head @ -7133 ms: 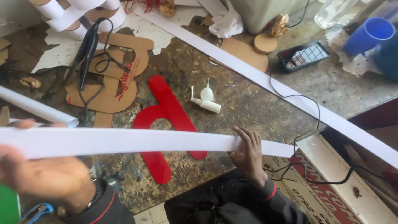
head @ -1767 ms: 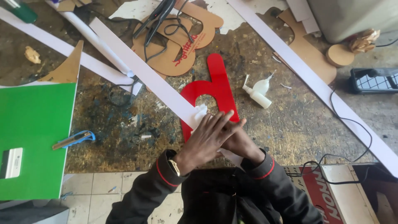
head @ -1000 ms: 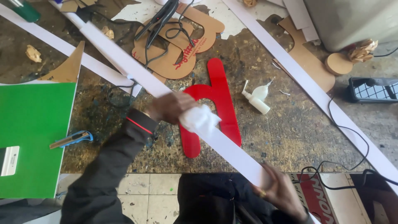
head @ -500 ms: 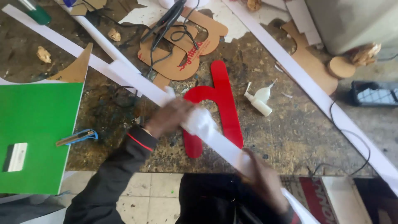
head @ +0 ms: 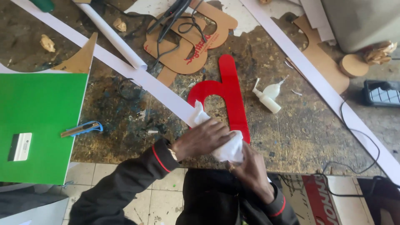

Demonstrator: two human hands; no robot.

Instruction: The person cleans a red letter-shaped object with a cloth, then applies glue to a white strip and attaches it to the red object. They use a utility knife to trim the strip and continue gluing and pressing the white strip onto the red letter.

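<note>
My left hand [head: 203, 139] lies palm-down, fingers closed (sleeve to the wrist); my right hand [head: 250, 173] grips close beneath it.

A: Which signs or labels are on the bench?

B: A red letter [head: 227, 98], cut from flat sheet, lies in the middle. Above it lie brown card shapes [head: 189, 46] with red print.

A: Any bottle or package?

B: A small white bottle [head: 267, 96] lies on its side, just right of the letter. A white tag [head: 20, 146] with a dark end sits on the green sheet [head: 39, 125] at left.

A: And screens?

B: A dark device [head: 383, 92] at the right edge (a screen, maybe; I cannot tell). A red printed box [head: 321, 200] is below the bench.
</note>
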